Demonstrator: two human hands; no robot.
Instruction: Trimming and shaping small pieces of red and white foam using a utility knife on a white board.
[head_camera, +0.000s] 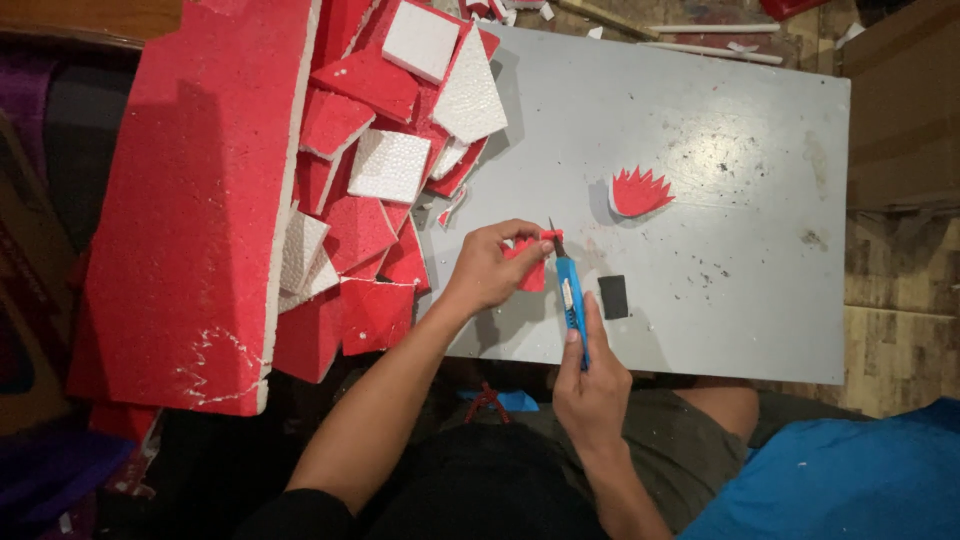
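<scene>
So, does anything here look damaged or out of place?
Yes. The big red foam sheet has a jagged crack near its lower corner. Broken red and white foam offcuts lie heaped at the grey board's left edge, and small crumbs are scattered on it.

Left hand (487, 268) grips small red foam piece (530, 262). Right hand (592, 385) holds blue utility knife (571, 297), blade at piece. Grey board (740, 200) beneath.

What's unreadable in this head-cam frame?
- Small red foam piece: its shape is mostly hidden by the left hand.
- Blade tip of the blue utility knife: too thin to tell whether it touches.
- Large red foam slab: cut off by the top edge.
</scene>
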